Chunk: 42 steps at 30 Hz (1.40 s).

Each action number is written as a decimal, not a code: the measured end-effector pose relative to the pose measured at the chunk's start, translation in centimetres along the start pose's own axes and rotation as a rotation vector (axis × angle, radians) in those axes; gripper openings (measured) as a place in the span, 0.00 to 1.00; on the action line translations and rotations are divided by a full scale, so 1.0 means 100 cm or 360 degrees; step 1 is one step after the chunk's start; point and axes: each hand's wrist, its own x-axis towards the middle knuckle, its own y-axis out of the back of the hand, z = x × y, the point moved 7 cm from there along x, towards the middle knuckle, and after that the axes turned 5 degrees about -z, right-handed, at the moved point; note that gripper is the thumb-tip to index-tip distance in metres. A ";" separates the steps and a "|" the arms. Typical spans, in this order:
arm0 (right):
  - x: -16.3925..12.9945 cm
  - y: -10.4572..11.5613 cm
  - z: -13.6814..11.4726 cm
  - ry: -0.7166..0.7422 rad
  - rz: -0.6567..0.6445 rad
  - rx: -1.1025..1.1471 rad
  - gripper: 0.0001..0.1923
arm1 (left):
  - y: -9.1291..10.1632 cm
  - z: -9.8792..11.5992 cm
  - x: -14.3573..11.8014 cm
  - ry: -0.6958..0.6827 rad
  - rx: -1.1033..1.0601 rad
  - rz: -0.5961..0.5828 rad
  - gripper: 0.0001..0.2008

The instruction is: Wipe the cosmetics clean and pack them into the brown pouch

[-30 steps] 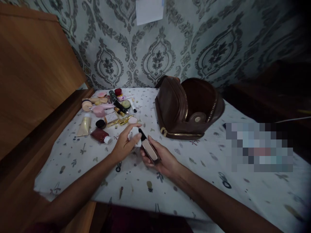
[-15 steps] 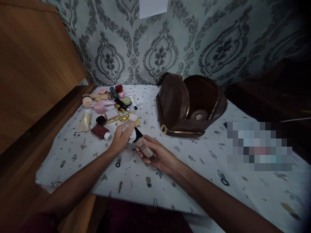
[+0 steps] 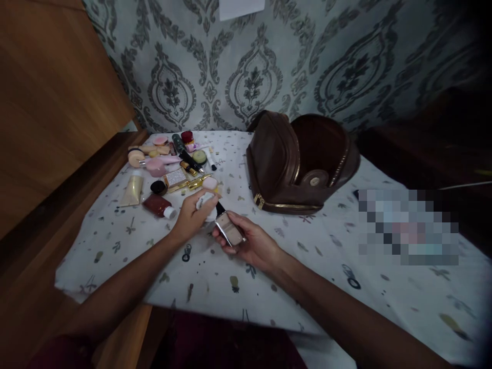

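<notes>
In my right hand [image 3: 251, 238] lies a foundation bottle [image 3: 229, 229] with clear walls, beige contents and a black cap, tilted toward the upper left. My left hand [image 3: 194, 215] is closed around a crumpled white wipe [image 3: 207, 206], which is against the bottle's black cap end. Just left of that hand, a dark red bottle [image 3: 157, 204] with a white cap lies on its side. A pale pink rounded item [image 3: 209, 183] sits right behind the left fingers.
Several cosmetics, among them a cream tube [image 3: 132, 189], a glittery palette [image 3: 176, 178] and a round green compact [image 3: 199, 157], cover the table's back left. An unzipped brown leather bag [image 3: 303, 169] stands at back right. A wooden panel [image 3: 57, 92] borders the left.
The left hand and wipe have shifted slightly on the black cap end, and more of the bottle's clear body shows. The whole view has moved a little.
</notes>
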 end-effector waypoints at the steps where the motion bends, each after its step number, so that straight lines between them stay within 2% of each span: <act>1: -0.001 -0.001 0.000 0.0003 -0.0006 0.0001 0.13 | 0.001 -0.002 0.001 0.0024 -0.0056 0.0022 0.19; 4: -0.001 -0.002 -0.002 0.0029 -0.0025 0.0045 0.12 | 0.002 -0.010 0.002 0.0107 -0.0241 0.0047 0.24; 6: -0.001 0.001 -0.004 0.0039 0.0009 0.0100 0.11 | 0.001 -0.011 0.002 0.0076 -0.0252 0.0016 0.26; 9: 0.000 0.007 -0.005 0.0009 0.0082 0.0126 0.10 | -0.005 -0.006 -0.001 -0.0065 -0.0146 -0.0130 0.26; 11: 0.001 0.010 -0.005 -0.0013 0.0119 0.0128 0.11 | -0.010 -0.005 -0.002 -0.0094 -0.0109 -0.0229 0.30; 13: 0.001 0.013 -0.005 -0.0021 0.0170 0.0159 0.11 | -0.012 -0.006 -0.001 -0.0084 -0.0073 -0.0242 0.27; 16: 0.001 0.015 -0.002 -0.0046 0.0207 0.0209 0.13 | -0.009 -0.004 0.001 -0.0099 -0.0030 -0.0148 0.19; 19: 0.002 0.013 -0.001 -0.0080 0.0166 0.0238 0.14 | -0.005 -0.006 0.005 -0.0066 -0.0107 -0.0058 0.22; 22: 0.003 0.010 -0.002 -0.0089 0.0086 0.0250 0.14 | -0.003 -0.016 0.008 0.0058 -0.0254 0.0020 0.24; 26: 0.002 0.007 -0.002 -0.0123 -0.0003 0.0256 0.15 | -0.005 -0.027 0.008 0.0193 -0.0352 -0.0006 0.25; 32: 0.001 0.002 -0.001 -0.0158 -0.0106 0.0207 0.20 | -0.012 -0.004 0.005 -0.0010 -0.0291 -0.0281 0.24; 35: 0.001 0.001 -0.002 -0.0135 -0.0123 0.0135 0.23 | -0.011 -0.001 0.005 -0.0025 -0.0302 -0.0279 0.22; 39: 0.000 -0.001 -0.004 -0.0082 -0.0164 0.0079 0.18 | -0.013 -0.006 0.005 0.0041 -0.0323 -0.0270 0.19; 42: -0.001 -0.003 -0.003 -0.0097 -0.0214 0.0069 0.17 | -0.014 -0.005 0.004 0.0012 -0.0299 -0.0221 0.16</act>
